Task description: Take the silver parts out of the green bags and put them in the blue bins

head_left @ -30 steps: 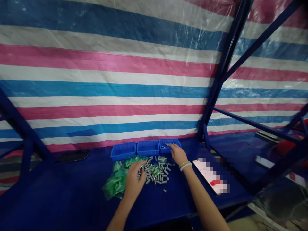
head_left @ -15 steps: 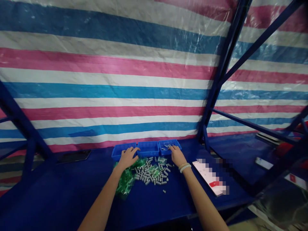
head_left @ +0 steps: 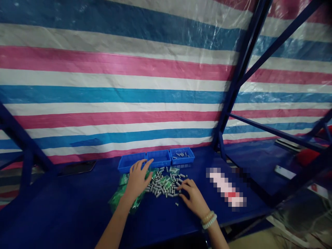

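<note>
A heap of small silvery metal cylinders (head_left: pixel 158 188) lies on the blue table, with bits of green plastic among them. My left hand (head_left: pixel 137 178) is over the heap's left side, fingers spread, in front of the blue trays and above green plastic bags (head_left: pixel 118 199). Nothing shows in it. At the heap's right edge, my right hand (head_left: pixel 194 197) has its curved fingertips by the outermost cylinders, thumb and forefinger apart. Bracelets circle that wrist. One small loose piece (head_left: pixel 176 204) sits by itself near the right thumb.
Three blue trays stand in a row behind the heap: a left tray (head_left: pixel 123 169), a middle tray (head_left: pixel 158 164) and a right tray (head_left: pixel 182 161) with several small metal parts. A dark flat device (head_left: pixel 76 168) lies left; a pixelated pink object lies right. Blue frame posts (head_left: pixel 228 110) rise beside striped sheeting.
My right hand has left the right tray and come back toward me to the heap's right edge. The left hand has shifted slightly, its fingers spreading more. The view has moved a little.
</note>
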`<move>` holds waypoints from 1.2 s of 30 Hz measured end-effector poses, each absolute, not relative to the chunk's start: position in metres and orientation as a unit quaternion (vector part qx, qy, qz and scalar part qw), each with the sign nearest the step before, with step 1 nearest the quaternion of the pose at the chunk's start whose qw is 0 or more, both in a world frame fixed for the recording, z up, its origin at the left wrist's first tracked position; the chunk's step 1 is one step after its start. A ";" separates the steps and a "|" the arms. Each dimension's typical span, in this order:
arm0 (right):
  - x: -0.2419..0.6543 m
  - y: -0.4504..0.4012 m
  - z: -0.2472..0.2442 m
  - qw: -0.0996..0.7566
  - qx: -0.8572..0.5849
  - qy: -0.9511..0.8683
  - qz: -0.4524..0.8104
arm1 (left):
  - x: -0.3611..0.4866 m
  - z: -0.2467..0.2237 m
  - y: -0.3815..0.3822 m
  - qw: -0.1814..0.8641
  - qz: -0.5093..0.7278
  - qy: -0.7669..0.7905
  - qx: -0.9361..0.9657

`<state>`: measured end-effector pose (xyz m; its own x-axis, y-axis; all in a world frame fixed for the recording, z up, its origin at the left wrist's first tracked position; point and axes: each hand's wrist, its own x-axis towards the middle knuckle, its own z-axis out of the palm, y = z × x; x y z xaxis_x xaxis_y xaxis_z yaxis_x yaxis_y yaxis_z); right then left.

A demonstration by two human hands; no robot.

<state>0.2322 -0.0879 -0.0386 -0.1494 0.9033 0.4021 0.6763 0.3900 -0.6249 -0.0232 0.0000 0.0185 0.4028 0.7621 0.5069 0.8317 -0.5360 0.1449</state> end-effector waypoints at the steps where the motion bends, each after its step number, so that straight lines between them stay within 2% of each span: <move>1: 0.229 -0.091 -0.043 0.375 -0.539 -0.740 0.145 | -0.018 0.018 -0.012 0.047 -0.281 -0.460 -0.841; 5: 0.225 -0.093 -0.052 0.375 -0.554 -0.733 0.123 | 0.003 0.007 -0.058 -0.059 -0.344 -0.430 -0.833; 10: 0.221 -0.098 -0.036 0.456 -0.531 -0.697 0.156 | 0.021 -0.016 -0.096 -0.226 -0.420 -0.448 -0.756; 15: 0.202 -0.112 -0.007 0.508 -0.489 -0.687 0.177 | 0.035 -0.018 -0.112 -0.418 -0.461 -0.427 -0.656; 21: 0.183 -0.123 0.015 0.497 -0.441 -0.725 0.181 | 0.040 -0.016 -0.124 -0.612 -0.465 -0.399 -0.501; 24: 0.182 -0.121 0.015 0.508 -0.430 -0.718 0.204 | 0.036 -0.013 -0.128 -0.601 -0.508 -0.414 -0.458; 32: 0.177 -0.114 -0.015 0.580 -0.426 -0.583 0.377 | 0.031 -0.003 -0.131 -0.408 -0.541 -0.429 -0.597; 34: 0.183 -0.104 -0.019 0.590 -0.429 -0.577 0.368 | 0.031 -0.010 -0.125 -0.379 -0.533 -0.432 -0.620; 36: 0.195 -0.084 -0.016 0.597 -0.459 -0.586 0.298 | 0.030 -0.020 -0.118 -0.349 -0.525 -0.448 -0.634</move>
